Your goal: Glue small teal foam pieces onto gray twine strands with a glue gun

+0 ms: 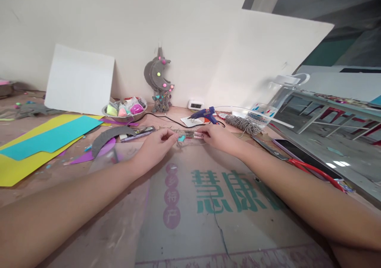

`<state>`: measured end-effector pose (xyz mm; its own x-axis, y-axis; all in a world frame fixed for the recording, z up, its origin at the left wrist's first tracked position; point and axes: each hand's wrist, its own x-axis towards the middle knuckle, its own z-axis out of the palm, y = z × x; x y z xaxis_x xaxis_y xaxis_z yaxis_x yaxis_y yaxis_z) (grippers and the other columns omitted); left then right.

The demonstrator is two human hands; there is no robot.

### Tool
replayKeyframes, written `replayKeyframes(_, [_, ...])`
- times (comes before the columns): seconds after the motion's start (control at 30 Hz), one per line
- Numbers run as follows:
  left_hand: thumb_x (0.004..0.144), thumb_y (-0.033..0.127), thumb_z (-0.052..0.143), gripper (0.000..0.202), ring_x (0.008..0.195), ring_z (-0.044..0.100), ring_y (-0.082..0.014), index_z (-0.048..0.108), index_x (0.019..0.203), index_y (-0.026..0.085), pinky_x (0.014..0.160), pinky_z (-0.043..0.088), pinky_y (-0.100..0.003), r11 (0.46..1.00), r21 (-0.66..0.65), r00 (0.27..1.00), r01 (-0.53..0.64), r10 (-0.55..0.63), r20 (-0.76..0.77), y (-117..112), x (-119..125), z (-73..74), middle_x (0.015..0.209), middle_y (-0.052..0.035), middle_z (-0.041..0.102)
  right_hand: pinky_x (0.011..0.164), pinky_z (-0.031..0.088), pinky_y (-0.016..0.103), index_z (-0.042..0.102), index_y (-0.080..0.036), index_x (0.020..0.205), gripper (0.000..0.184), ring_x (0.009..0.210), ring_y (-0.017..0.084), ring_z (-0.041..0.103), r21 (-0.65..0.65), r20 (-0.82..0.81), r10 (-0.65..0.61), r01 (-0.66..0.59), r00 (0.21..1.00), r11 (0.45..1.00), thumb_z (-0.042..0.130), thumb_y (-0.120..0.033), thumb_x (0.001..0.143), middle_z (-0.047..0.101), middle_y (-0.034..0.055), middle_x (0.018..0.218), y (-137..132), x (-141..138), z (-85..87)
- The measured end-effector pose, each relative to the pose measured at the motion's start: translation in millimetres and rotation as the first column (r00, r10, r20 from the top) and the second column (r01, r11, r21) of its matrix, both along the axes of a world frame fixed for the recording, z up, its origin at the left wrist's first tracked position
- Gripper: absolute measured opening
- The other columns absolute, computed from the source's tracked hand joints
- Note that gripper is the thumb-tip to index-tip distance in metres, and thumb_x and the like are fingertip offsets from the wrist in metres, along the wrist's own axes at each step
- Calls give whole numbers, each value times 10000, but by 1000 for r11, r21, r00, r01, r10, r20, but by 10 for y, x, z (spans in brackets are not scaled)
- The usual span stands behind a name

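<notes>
My left hand (pixel 159 144) is closed, its thumb and forefinger pinched together. Right at those fingertips sits a small teal heart (pixel 181 138); whether the fingers grip it or a thin cord on it is too small to tell. My right hand (pixel 219 138) is closed too, fingertips at the end of a small clear plastic piece (pixel 198 134). What lies between its fingers is hidden. Both hands are above the far edge of a translucent printed plastic sheet (pixel 184 236). A blue glue gun (pixel 205 114) stands just behind my right hand.
A grey moon-shaped hanging ornament (pixel 157 75) is against the white wall. To the left are a metal bowl (pixel 120 119) of colored clay packs, teal paper (pixel 53 136) and a grey curved strip (pixel 110 137). Grey cord (pixel 242 124), red-handled scissors (pixel 315 172) and a phone (pixel 306 159) lie right.
</notes>
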<state>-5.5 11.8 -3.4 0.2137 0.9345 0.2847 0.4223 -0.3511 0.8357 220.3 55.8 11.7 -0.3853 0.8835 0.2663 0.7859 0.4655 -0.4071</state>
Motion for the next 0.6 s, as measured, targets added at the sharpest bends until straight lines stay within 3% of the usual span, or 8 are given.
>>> replayKeyframes(0.07, [830,408,448,273,664,487,-125,523,711,174,606,360,-220,1000,-6,1000,2,-2,-11,4,-4,-4,683,25,531,671,372,261,657,-170,902,247,692,160,543,53,49,-51,48,997,997,469,-136,746,662,52,814,81,55,16])
replayKeyframes(0.2, [824,418,450,276,630,466,-117,516,711,175,579,344,-224,1000,-16,1000,0,0,-18,21,-8,-19,665,32,513,649,391,266,595,-154,925,280,673,144,510,82,-295,-106,136,950,987,397,-113,732,610,43,816,150,91,105])
replayKeyframes(0.33, [822,433,439,291,622,462,-118,518,719,173,562,341,-228,1000,-25,1000,1,-1,0,21,-11,-22,670,26,516,474,295,226,565,-162,837,176,490,93,343,-126,-624,-65,-18,778,992,416,-159,744,421,-22,602,-22,-43,147])
replayKeyframes(0.43, [822,425,440,287,616,465,-117,511,707,172,569,349,-230,1000,-21,1000,6,-6,3,23,-16,-24,673,25,526,455,272,224,574,-160,860,242,484,86,282,-192,-720,-34,-152,693,970,412,-340,844,316,-36,597,-168,-145,137])
replayKeyframes(0.5, [825,429,439,292,619,476,-118,512,706,172,579,359,-230,1000,-25,1000,4,-3,6,36,-20,-33,671,25,534,457,274,225,578,-159,887,354,488,86,274,-194,-715,-23,-168,698,966,398,-462,862,288,-40,599,-200,-155,148])
replayKeyframes(0.6, [826,437,443,295,666,523,-133,550,753,172,601,381,-235,999,-28,999,-17,17,29,57,-23,-44,713,9,580,467,282,224,584,-154,922,410,490,87,294,-104,-630,-8,-74,777,992,423,-522,844,312,-41,580,-139,-79,188])
